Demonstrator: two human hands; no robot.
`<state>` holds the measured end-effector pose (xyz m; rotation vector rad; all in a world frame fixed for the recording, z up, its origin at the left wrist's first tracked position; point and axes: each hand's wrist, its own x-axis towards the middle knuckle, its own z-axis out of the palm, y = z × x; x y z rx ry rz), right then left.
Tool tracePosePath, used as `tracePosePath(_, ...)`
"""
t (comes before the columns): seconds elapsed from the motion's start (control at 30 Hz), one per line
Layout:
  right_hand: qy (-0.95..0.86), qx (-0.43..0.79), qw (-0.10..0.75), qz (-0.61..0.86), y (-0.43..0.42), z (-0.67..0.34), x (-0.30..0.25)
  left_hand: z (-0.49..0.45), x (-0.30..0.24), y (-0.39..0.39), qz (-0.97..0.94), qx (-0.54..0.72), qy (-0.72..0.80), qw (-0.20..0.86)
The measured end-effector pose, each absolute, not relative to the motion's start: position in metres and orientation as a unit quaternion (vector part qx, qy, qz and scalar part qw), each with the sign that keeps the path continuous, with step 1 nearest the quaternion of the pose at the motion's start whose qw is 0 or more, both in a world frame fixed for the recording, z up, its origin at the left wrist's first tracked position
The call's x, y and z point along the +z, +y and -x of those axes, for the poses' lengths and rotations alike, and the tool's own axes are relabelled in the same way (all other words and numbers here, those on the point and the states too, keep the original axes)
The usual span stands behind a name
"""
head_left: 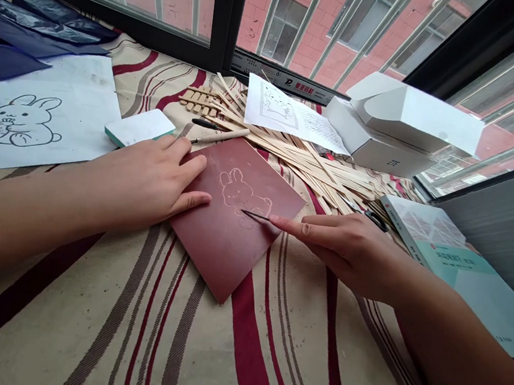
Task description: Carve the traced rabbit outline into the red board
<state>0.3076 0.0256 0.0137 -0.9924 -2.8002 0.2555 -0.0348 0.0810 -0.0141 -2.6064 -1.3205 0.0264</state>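
Note:
My left hand (146, 182) lies flat on the corner of a dark red carving block (225, 257), fingers spread and pressing it to the striped cloth. A pale rabbit outline (240, 193) is scored into the block's surface. My right hand (339, 246) pinches a thin pointed carving tool (255, 215), and its fine tip touches the block at the rabbit's lower edge. The tool's handle is hidden inside my fingers.
Behind the block lie a heap of thin wooden strips (290, 153), a printed sheet (290, 112) and a pen (219, 136). At left are a rabbit drawing (19, 123), dark carbon paper (17, 44) and a white block (139, 127). A white ZTE box (376, 138) and a book (455, 260) sit right.

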Motion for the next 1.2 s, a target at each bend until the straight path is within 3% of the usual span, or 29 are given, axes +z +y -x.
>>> tracePosePath(0.37,-0.911,-0.074,0.035,0.404,-0.031,-0.259,0.023,0.03,-0.011,0.079,0.884,0.017,-0.456,0.101)
tracePosePath(1.2,-0.821,-0.163,0.115,0.535,-0.07,-0.199,0.002,0.025,-0.007,0.066,0.881,0.008,-0.446,0.158)
